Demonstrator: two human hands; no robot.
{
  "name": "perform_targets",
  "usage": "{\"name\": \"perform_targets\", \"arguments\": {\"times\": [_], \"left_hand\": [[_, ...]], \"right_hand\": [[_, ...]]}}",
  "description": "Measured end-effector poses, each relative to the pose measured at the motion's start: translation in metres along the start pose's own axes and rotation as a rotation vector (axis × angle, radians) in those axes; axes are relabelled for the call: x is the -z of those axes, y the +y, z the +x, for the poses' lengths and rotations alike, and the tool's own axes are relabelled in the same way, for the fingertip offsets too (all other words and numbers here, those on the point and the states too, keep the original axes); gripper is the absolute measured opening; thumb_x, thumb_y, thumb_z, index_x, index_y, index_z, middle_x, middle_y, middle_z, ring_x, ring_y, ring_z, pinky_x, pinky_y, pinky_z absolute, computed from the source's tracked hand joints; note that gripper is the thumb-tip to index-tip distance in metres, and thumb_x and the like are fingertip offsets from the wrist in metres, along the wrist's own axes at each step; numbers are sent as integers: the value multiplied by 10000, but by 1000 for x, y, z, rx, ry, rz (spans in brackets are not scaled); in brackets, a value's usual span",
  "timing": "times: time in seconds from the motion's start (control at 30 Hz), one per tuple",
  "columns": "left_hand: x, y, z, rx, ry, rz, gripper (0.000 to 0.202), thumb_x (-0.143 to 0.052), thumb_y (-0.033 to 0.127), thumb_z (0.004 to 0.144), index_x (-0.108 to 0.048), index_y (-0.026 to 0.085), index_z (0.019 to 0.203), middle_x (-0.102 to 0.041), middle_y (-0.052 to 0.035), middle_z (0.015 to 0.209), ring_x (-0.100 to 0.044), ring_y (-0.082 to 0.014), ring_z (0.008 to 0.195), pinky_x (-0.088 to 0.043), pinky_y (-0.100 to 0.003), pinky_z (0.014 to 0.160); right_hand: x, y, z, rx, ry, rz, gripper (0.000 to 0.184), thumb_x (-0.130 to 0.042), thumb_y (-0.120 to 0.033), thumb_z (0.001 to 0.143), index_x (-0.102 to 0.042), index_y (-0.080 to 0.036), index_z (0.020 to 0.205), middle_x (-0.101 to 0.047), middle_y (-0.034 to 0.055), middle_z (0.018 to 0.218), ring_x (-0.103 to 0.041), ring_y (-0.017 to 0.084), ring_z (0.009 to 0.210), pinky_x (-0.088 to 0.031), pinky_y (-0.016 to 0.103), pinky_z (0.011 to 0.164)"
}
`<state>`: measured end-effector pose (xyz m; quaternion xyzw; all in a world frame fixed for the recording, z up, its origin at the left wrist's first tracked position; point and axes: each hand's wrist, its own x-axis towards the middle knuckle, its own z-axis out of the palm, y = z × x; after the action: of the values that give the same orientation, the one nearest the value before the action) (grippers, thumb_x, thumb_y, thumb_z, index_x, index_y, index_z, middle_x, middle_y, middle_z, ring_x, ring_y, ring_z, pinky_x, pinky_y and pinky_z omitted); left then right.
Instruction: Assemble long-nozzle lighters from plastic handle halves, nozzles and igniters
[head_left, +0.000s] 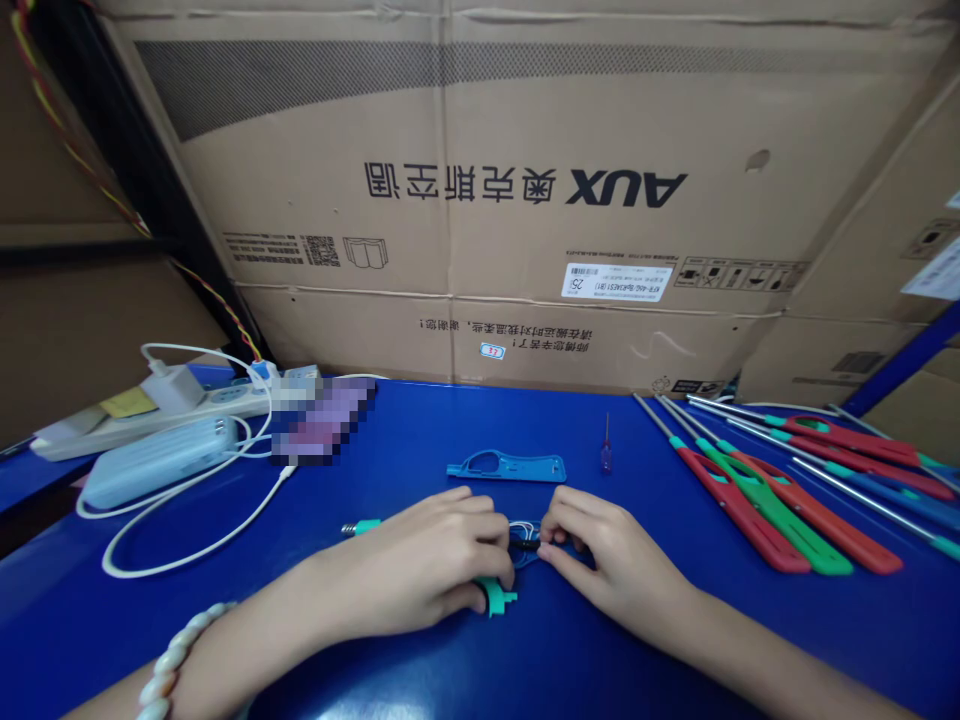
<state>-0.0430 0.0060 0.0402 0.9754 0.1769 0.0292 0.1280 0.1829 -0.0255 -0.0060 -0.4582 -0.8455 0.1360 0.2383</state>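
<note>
My left hand (457, 550) is closed, its thumb and fingers around a green plastic trigger piece (498, 598) that sticks out below the fingers. My right hand (607, 545) pinches a small black part (528, 545) between thumb and fingertips. White wires (520, 526) loop beside that part, over a blue shell half mostly hidden by both hands. Out past the left knuckles show a green collar and metal tube end (360, 528). Behind the hands, the other blue lighter shell half (517, 467) lies flat with its inside up.
A small purple-handled screwdriver (606, 458) stands out behind my right hand. Several long-necked lighters (772, 510) lie at right. At left are a power bank (161, 460), a power strip (225, 405), a white cable (202, 550) and a blurred phone (326, 420). Cardboard (480, 230) walls the back.
</note>
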Motion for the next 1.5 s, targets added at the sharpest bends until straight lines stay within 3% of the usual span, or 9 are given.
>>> {"name": "perform_targets", "arguments": {"times": [0.17, 0.53, 1.0, 1.3, 1.5], "left_hand": [[-9, -1, 1, -17, 33, 56, 85, -685, 145, 832, -621, 200, 841, -594, 12, 872, -531, -162, 822, -378, -265, 740], [-17, -13, 10, 63, 231, 201, 72, -564, 151, 920, -626, 179, 900, -608, -28, 904, -507, -189, 830, -322, -312, 765], [-24, -24, 12, -19, 223, 258, 173, -452, 119, 968, -615, 174, 963, -598, -45, 919, -481, -198, 848, -296, -322, 756], [-34, -21, 18, -2, 297, 220, 159, -439, 157, 981, -597, 163, 956, -584, -44, 903, -476, -187, 817, -315, -314, 748], [-37, -20, 18, 51, 282, 165, 124, -467, 139, 962, -589, 154, 979, -581, -40, 925, -497, -191, 837, -348, -325, 789]], "right_hand": [[2, 1, 1, -14, -9, 10, 122, -613, -75, 817, -578, -185, 780, -558, -5, 758, -545, 140, 689, -423, 233, 620], [0, 2, 0, -17, -13, 21, 135, -593, -70, 834, -566, -185, 768, -566, -6, 748, -533, 139, 677, -407, 233, 616], [-1, 0, 0, -47, 2, 61, 147, -563, -65, 836, -549, -187, 756, -560, -10, 736, -519, 137, 668, -395, 232, 611], [-1, 2, 1, -83, 0, 102, 150, -564, -62, 831, -549, -192, 757, -554, -12, 727, -513, 137, 664, -378, 232, 617], [-3, 3, 1, -116, 0, 135, 147, -575, -66, 829, -557, -194, 760, -550, -16, 732, -508, 135, 669, -369, 234, 621]]}}
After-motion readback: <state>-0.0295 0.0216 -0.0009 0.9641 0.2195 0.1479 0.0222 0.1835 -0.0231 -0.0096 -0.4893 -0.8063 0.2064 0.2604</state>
